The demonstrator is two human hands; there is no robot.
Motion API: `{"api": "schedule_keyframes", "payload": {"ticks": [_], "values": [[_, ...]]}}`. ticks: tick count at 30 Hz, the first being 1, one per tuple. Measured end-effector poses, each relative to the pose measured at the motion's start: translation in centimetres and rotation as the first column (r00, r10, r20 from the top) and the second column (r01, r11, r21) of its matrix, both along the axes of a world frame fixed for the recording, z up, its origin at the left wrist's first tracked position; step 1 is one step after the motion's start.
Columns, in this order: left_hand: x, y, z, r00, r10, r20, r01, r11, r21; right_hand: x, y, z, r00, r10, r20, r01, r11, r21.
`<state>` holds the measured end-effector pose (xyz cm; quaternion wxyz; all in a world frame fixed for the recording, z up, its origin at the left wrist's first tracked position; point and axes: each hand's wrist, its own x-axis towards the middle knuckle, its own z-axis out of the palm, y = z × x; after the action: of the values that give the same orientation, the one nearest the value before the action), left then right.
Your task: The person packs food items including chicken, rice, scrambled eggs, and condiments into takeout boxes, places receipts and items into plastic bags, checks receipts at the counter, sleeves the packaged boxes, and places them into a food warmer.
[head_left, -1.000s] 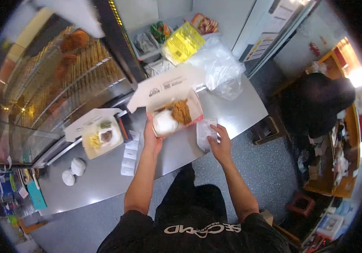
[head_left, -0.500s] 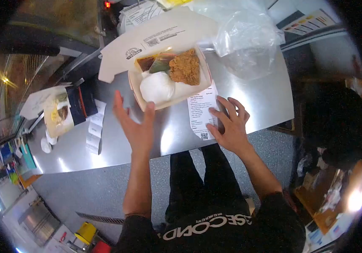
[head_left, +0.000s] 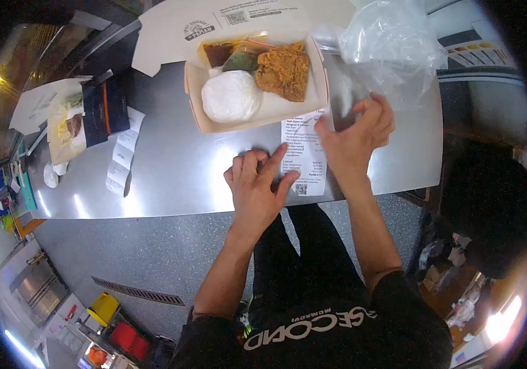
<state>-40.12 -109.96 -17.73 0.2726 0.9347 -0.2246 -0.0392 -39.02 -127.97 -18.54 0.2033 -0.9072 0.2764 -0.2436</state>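
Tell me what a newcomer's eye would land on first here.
Probably the open meal box at the counter's far edge, with crisp brown fried chicken right of a round white bundle. Next, the printed receipt in front of it, with the left hand at its left side and the right hand at its right.

Printed receipt [head_left: 306, 162] beside open food box [head_left: 257, 122]

The steel counter [head_left: 177, 200] shows bright reflections along its front edge. Beyond that edge lies a gray speckled floor [head_left: 171, 252] with 1 slotted drain grate [head_left: 137, 291]. At lower left, 2 white strip lights [head_left: 23, 349] glow; 1 yellow container [head_left: 103, 309] stands nearby. Beyond the counter's right edge, the background is dark, with 1 bright light [head_left: 503, 320] below.
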Motion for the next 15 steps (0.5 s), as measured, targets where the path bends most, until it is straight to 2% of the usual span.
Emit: {"api": "schedule_keyframes", "payload": {"ticks": [1,4,6,8,11,12,14,15], "values": [[0.1,0.0,0.1,1.0,0.0,-0.003,0.0,1.0,0.01,-0.9,1.2,0.9,0.996,0.091,0.015,-0.091,0.995,0.047],[-0.3,0.1,0.2,0.999,-0.008,-0.031,0.008,1.0,0.009,-2.9,2.3,1.0,0.955,0.285,-0.085,-0.282,0.958,0.049],[-0.1,0.1,0.0,1.0,-0.001,-0.027,0.001,1.0,-0.019,-2.4,0.3,0.3,0.991,0.131,0.002,-0.131,0.991,0.012],[0.0,-0.2,0.4,1.0,0.01,-0.018,-0.01,1.0,-0.018,-3.0,0.6,1.3,0.965,0.26,-0.04,-0.255,0.962,0.096],[-0.1,0.0,2.3,0.998,-0.015,-0.069,0.017,0.999,0.028,-3.4,-0.5,1.0,0.974,0.226,0.019,-0.226,0.959,0.17],[0.2,0.7,2.8,0.974,0.009,-0.228,-0.045,0.987,-0.155,-2.6,-1.8,0.6,0.964,0.187,0.19,-0.232,0.941,0.248],[1.6,3.0,3.4,0.852,-0.058,-0.52,-0.227,0.855,-0.467,0.3,-3.1,5.2,0.959,0.155,0.239,-0.231,0.914,0.334],[3.5,3.7,5.0,0.924,0.151,-0.351,-0.291,0.872,-0.394,2.5,-3.6,7.0,0.937,0.213,0.277,-0.276,0.937,0.213]]}}
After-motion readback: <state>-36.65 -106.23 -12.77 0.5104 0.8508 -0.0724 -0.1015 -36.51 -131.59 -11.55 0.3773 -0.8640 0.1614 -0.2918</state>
